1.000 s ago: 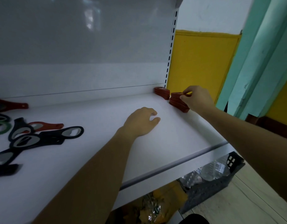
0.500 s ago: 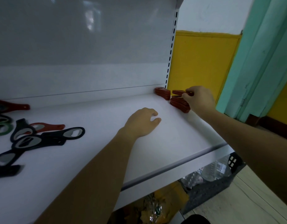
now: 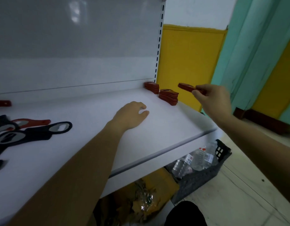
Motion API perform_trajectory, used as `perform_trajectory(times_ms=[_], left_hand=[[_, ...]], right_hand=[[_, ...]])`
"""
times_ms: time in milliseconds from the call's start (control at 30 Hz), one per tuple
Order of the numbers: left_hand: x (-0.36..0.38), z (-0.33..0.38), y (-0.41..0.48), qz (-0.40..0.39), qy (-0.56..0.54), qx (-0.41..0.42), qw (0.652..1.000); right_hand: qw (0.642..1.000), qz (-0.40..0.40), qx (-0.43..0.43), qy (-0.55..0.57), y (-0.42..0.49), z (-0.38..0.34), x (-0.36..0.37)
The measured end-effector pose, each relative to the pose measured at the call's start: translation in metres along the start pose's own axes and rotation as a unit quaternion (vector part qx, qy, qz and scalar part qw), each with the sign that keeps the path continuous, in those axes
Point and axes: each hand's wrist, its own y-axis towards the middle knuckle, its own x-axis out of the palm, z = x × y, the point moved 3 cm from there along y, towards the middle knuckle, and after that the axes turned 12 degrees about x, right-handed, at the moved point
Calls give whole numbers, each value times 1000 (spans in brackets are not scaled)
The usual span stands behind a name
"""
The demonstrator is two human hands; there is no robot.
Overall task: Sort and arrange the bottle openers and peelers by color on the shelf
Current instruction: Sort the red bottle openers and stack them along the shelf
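Right hand (image 3: 212, 101), grip clamped on red openers (image 3: 186, 86), centre-right of frame, beyond the shelf (image 3: 92, 136) edge. Left hand (image 3: 131, 115) loose, empty, on shelf. Best: square them over the nearer red stack (image 3: 168, 97), lower flat.

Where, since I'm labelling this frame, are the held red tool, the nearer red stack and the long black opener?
held red tool (image 3: 184, 86): head view, its free left end.
nearer red stack (image 3: 168, 97): head view, its front side.
long black opener (image 3: 59, 128): head view, the metal insert in its head.
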Motion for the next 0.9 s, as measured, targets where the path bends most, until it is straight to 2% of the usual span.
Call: perform_trajectory(times_ms=[233,400,900], left_hand=[[1,1,-3,5,12,-1,1000],[1,0,-7,17,1,3,1000],[-1,1,-10,33,4,11,999]], right_hand=[[993,-75,29,-83,-34,18,7],[989,-71,76,-101,-33,19,17],[986,-89,96,-99,-37,22,18]])
